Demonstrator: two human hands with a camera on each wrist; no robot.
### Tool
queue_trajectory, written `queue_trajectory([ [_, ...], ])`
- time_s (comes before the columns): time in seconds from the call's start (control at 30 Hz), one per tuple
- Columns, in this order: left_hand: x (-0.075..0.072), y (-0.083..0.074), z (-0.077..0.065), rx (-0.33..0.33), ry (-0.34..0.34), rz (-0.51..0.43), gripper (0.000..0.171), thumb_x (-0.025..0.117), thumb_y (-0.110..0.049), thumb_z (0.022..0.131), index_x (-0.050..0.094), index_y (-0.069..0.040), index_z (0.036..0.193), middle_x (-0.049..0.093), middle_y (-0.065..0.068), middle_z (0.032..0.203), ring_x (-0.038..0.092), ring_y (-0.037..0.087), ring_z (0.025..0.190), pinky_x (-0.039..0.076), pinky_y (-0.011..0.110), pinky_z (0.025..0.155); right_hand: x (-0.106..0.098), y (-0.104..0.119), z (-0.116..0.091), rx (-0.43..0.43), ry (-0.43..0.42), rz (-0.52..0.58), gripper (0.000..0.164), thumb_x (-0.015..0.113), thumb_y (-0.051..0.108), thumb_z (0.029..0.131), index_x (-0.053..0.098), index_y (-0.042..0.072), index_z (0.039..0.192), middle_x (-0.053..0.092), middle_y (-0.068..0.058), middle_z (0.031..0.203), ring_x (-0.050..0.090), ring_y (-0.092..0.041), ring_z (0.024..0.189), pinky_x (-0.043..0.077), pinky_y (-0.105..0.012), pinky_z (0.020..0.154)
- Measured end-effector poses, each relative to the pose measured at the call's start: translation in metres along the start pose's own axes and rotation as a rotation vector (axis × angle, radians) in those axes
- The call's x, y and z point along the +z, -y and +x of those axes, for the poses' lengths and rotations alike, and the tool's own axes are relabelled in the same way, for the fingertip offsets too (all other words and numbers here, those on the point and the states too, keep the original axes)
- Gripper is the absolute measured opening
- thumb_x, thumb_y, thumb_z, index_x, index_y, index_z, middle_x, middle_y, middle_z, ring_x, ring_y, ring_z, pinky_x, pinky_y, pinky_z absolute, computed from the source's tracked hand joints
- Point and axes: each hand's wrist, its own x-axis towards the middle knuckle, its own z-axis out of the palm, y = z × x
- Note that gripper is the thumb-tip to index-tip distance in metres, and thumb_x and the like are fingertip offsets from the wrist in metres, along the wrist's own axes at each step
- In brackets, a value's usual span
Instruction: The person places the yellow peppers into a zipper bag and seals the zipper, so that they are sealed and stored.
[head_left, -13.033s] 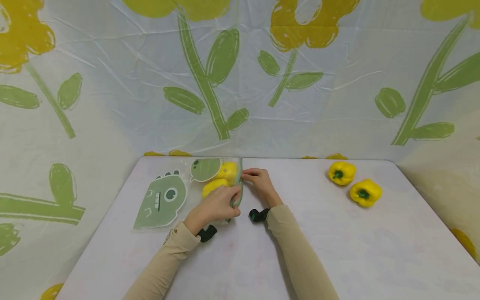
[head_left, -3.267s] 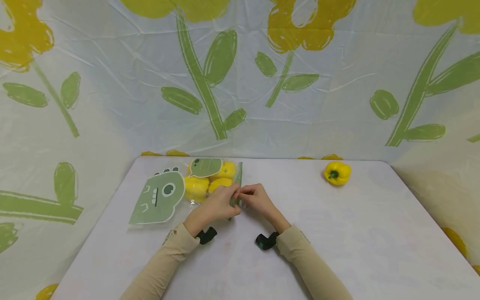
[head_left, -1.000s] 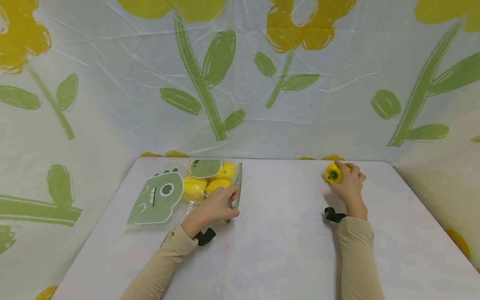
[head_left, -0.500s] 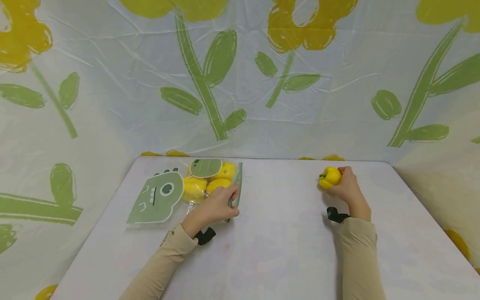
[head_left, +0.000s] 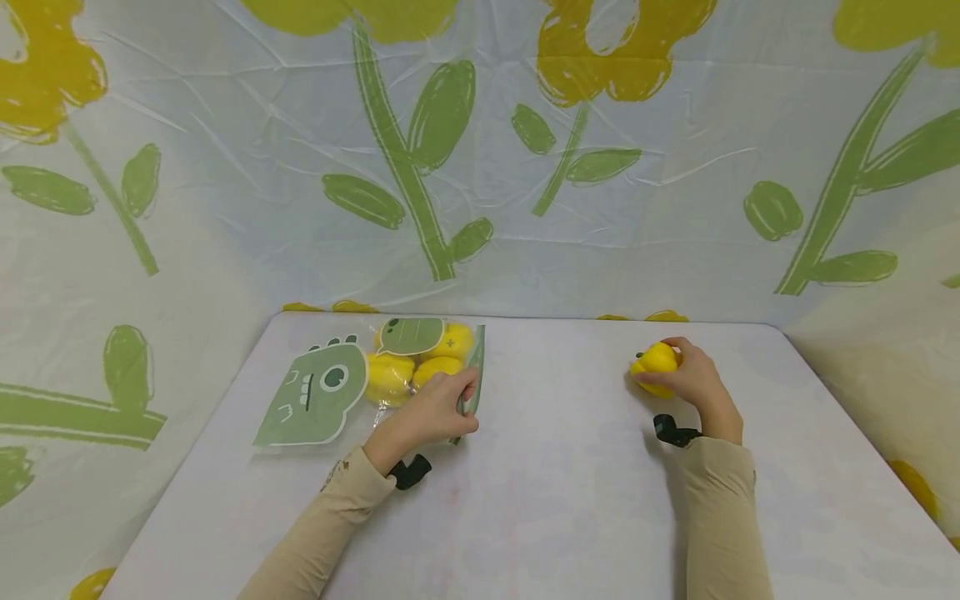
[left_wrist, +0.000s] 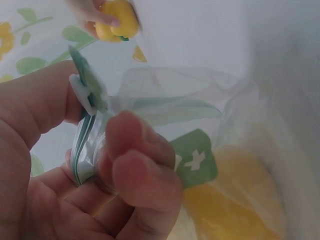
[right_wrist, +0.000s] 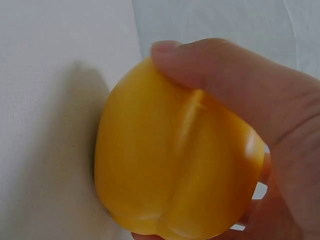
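The fingers of the right hand [head_left: 699, 379] were curled round the yellow pepper [head_left: 660, 357] over the worktop [head_left: 540, 467], while the left hand [head_left: 427, 415] pinched the bag [head_left: 311, 408] at its mouth. I judged the pepper light, firm, perhaps slippery, best held by its broad sides; the bag looked soft.

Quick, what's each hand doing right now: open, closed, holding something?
Left hand: closed, holding the green-edged, printed zip bag.
Right hand: closed, holding a yellow bell pepper.
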Motion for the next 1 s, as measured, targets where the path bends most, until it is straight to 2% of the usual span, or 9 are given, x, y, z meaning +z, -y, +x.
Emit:
queue_trajectory([
  [0.17, 0.001, 0.0, 0.0, 0.005, 0.001, 0.002, 0.025, 0.065, -0.002, 0.073, 0.045, -0.001, 0.088, 0.032, -0.007, 0.058, 0.033, 0.008, 0.046, 0.026, 0.023, 0.047, 0.002, 0.001, -0.003, 0.053, -0.03, 0.051, 0.096, 0.067, 0.057, 0.085, 0.026, -0.001, 0.151, 0.036, -0.035, 0.143, 0.04, -0.048, 0.122, 0.035, -0.062, 0.101],
  [0.3, 0.001, 0.0, -0.001, 0.01, 0.005, -0.001, 0.025, 0.064, -0.002, 0.073, 0.045, 0.001, 0.089, 0.031, -0.007, 0.057, 0.032, 0.008, 0.046, 0.026, 0.023, 0.047, 0.002, 0.002, -0.004, 0.089, -0.066, 0.136, 0.097, 0.061, 0.061, 0.088, 0.024, -0.002, 0.151, 0.038, -0.034, 0.141, 0.045, -0.044, 0.118, 0.048, -0.05, 0.091],
  [0.43, 0.0, -0.001, 0.0, 0.009, 0.01, -0.01, 0.025, 0.064, -0.001, 0.073, 0.046, 0.003, 0.09, 0.031, -0.006, 0.057, 0.031, 0.008, 0.045, 0.026, 0.023, 0.047, 0.0, 0.007, -0.003, 0.084, -0.142, 0.317, 0.09, 0.058, 0.06, 0.09, 0.029, -0.001, 0.149, 0.042, -0.027, 0.134, 0.05, -0.034, 0.106, 0.056, -0.035, 0.074],
  [0.6, 0.0, -0.001, 0.0, 0.007, 0.01, -0.018, 0.024, 0.064, -0.001, 0.074, 0.044, 0.0, 0.088, 0.03, -0.006, 0.057, 0.03, 0.008, 0.045, 0.026, 0.023, 0.048, -0.006, 0.026, -0.001, 0.087, -0.192, 0.594, 0.082, 0.057, 0.062, 0.09, 0.032, 0.004, 0.143, 0.045, -0.012, 0.117, 0.055, -0.018, 0.089, 0.057, -0.028, 0.066],
  [0.7, 0.0, -0.001, 0.001, 0.006, 0.009, -0.018, 0.024, 0.064, 0.0, 0.074, 0.043, -0.001, 0.087, 0.03, -0.006, 0.057, 0.03, 0.008, 0.045, 0.026, 0.023, 0.048, -0.01, 0.04, 0.0, 0.085, -0.162, 0.782, 0.067, 0.059, 0.059, 0.091, 0.039, 0.011, 0.133, 0.044, -0.008, 0.11, 0.059, -0.014, 0.082, 0.057, -0.027, 0.064],
  [0.83, 0.0, 0.0, 0.0, 0.01, 0.002, -0.015, 0.025, 0.064, 0.0, 0.073, 0.042, -0.005, 0.084, 0.03, -0.006, 0.057, 0.03, 0.007, 0.045, 0.026, 0.023, 0.048, -0.012, 0.062, 0.002, 0.067, -0.088, 1.016, 0.046, 0.06, 0.052, 0.093, 0.043, 0.019, 0.119, 0.045, -0.008, 0.106, 0.063, -0.015, 0.072, 0.056, -0.025, 0.06],
  [1.0, 0.0, 0.0, -0.001, 0.015, -0.004, -0.006, 0.025, 0.065, -0.001, 0.073, 0.043, -0.006, 0.085, 0.031, -0.006, 0.057, 0.03, 0.007, 0.045, 0.026, 0.023, 0.048, 0.003, 0.09, 0.007, -0.029, 0.029, 1.175, 0.039, 0.053, 0.045, 0.099, 0.042, 0.017, 0.123, 0.049, -0.009, 0.105, 0.064, -0.02, 0.066, 0.054, -0.023, 0.063],
])
